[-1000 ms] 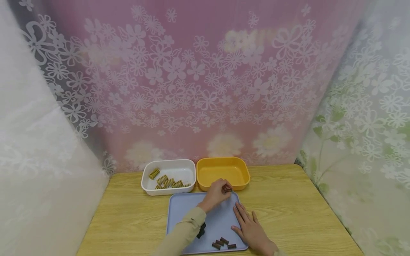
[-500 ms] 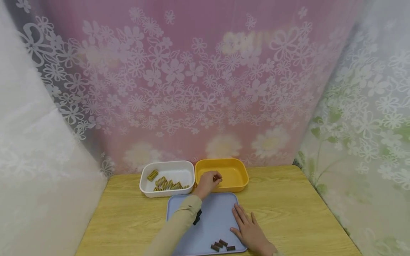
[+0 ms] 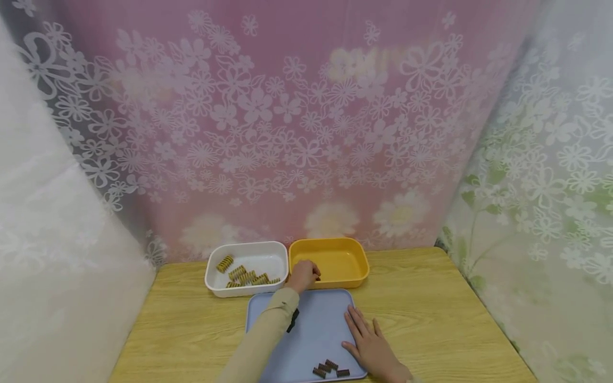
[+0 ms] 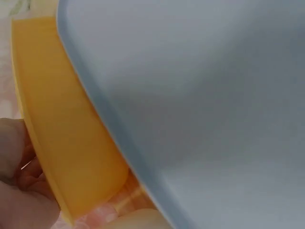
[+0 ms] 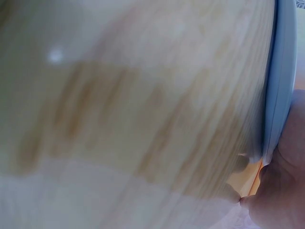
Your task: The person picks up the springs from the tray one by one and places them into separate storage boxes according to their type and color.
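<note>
My left hand [image 3: 303, 275] reaches over the near left rim of the yellow-orange box [image 3: 345, 260], its fingers curled down inside. It seems to pinch a dark brown coil spring, mostly covered by the fingers. In the left wrist view, the curled fingers [image 4: 24, 176] are beside the box wall. My right hand [image 3: 372, 346] lies flat with spread fingers on the right edge of the blue tray [image 3: 311, 324]. Several dark brown springs [image 3: 331, 365] lie at the tray's near right part, just left of that hand.
Left of the orange box stands a white box [image 3: 273, 260] holding several yellow springs [image 3: 247, 277]. Both boxes sit behind the tray on a wood-grain table [image 3: 431, 314]. Flowered curtains [image 3: 287, 133] close off the back and sides.
My left hand has moved from above the tray's far edge, left and forward into the orange box, carrying a dark brown spring. My right hand has stayed on the tray edge.
</note>
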A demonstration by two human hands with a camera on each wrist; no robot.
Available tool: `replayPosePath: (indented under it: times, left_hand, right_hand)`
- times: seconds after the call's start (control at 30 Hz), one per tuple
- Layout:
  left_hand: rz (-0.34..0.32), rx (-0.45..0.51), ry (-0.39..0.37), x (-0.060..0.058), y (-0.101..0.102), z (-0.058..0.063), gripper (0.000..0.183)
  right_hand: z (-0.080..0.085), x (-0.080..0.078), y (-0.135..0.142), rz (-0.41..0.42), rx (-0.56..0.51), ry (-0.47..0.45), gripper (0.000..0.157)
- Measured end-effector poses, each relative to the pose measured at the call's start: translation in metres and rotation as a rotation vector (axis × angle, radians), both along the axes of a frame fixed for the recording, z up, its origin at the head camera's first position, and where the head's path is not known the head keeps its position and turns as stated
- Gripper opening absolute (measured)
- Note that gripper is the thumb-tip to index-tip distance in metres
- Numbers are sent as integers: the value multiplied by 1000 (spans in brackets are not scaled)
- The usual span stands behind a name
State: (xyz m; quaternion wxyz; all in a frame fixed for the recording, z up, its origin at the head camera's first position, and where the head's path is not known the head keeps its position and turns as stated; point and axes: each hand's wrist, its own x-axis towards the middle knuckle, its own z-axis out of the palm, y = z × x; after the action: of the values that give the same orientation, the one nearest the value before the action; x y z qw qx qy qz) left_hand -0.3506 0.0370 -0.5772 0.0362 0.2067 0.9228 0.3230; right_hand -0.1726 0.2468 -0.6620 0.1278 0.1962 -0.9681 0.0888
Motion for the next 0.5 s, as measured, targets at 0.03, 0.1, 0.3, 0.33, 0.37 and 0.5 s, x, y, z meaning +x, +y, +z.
replayPosePath:
  times: [0.03,0.1,0.3,0.33,0.37,0.5]
  left_hand:
    - [1,-40,1,-1,0,0,9]
    - [-3,-98,-1,-4,-1,1,9]
    - [-19,-133,-7,-7,-3,0,8]
    - [-21,-128,-3,-7,-3,-1,7]
    - [-24,-126,3,-8,-3,-1,7]
    - [-26,-95,23,-7,-2,0,9]
  right_hand:
    - [-1,0,0,0,-2,-1,73]
    - [-2,0,-1,1,-9,-2,73]
    - [-2,1,-2,5,-15,10,72]
    - [-1,1,-2,5,-18,11,72]
    - [0,1,-2,7,-23,12,72]
    - [6,3,-1,26,-60,3,71]
